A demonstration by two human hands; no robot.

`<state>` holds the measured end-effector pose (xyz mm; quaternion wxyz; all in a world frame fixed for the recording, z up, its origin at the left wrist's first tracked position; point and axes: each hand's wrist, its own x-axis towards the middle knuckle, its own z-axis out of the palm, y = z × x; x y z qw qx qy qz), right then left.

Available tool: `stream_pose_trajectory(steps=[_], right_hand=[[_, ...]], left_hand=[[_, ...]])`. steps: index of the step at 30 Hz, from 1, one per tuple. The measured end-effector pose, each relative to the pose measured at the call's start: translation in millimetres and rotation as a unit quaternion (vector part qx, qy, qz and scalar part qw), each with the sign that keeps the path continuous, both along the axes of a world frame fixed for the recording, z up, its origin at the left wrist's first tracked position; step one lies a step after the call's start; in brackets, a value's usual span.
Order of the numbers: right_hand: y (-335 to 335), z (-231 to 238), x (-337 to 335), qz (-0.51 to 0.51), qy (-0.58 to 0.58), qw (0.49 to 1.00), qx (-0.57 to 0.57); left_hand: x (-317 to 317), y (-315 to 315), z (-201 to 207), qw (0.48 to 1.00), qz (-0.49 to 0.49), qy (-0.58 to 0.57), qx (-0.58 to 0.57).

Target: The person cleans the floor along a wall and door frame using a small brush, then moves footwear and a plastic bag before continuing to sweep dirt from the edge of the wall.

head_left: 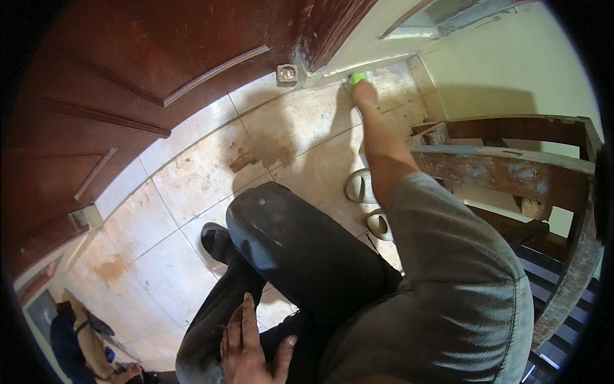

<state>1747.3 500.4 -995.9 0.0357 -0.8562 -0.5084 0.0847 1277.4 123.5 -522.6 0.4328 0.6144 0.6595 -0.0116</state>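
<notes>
My right arm reaches far out to the floor by the base of the wall. There my right hand (365, 95) is closed on a small bright green thing (357, 78), perhaps a sponge or cloth, pressed on the dirty tile. Its exact kind is too small to make out. My left hand (246, 349) rests on my dark trouser leg with its fingers stretched out, holding nothing. Brown wet-looking smears mark the pale tiled floor (166, 256) between the wooden door (153, 51) and my bent knee.
On the right stands a worn wooden frame (499, 168), close beside my right arm. Two pale slippers (359, 187) lie under that arm. A small square block (287, 75) sits at the door's corner. Tan and dark cloth (89, 345) shows at the lower left.
</notes>
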Motion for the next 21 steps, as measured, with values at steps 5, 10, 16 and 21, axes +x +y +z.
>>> stream_pose_trajectory(steps=[5, 10, 16, 21], right_hand=[[-109.4, -14.8, -195.0, 0.235, 0.104, 0.954, 0.153], [-174.1, 24.9, -264.8, 0.296, 0.158, 0.939, 0.078], [-110.8, 106.5, -210.2, 0.217, 0.156, 0.953, 0.142], [-115.2, 21.7, -210.0, 0.381, 0.172, 0.900, 0.121]], left_hand=[[-2.3, -3.5, 4.2, 1.000, 0.008, -0.005, 0.024], [-5.5, 2.0, 9.5, 0.999, 0.031, 0.005, 0.034], [-3.6, -9.1, 20.8, 0.997, 0.029, -0.007, 0.069], [-6.6, -13.5, 23.3, 0.995, 0.019, -0.074, 0.059]])
